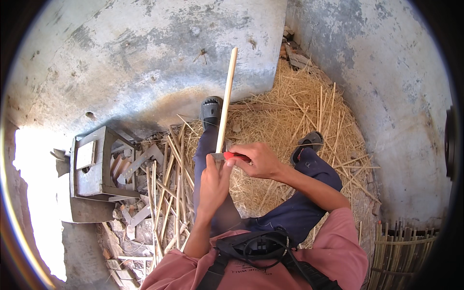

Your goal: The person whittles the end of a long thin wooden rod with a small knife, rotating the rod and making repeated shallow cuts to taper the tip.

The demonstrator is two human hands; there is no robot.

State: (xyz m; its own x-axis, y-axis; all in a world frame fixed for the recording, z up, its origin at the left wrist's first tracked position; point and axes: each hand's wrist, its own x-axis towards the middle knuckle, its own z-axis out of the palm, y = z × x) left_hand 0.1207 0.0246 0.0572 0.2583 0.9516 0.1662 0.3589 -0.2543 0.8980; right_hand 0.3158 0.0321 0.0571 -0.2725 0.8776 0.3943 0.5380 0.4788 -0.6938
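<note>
A long pale strip of bamboo or wood [227,99] points up and away from me, leaning slightly right, with its near end hidden at my hands. My left hand [214,182] is closed around that near end, its thumb beside the knife. In my right hand [262,162] is a knife with a red handle [238,156], gripped with the fingers wrapped round it. Its short grey blade [217,156] lies across the strip, just above my left fingers. Both hands are close together over my left leg [207,150].
Straw and shavings [270,140] cover the floor between my feet. Left stands a weathered wooden box frame [92,171] with scraps inside; a pile of sticks [166,193] lies beside it. Worn plaster walls [164,48] enclose the corner. A slatted bamboo piece [403,253] is at lower right.
</note>
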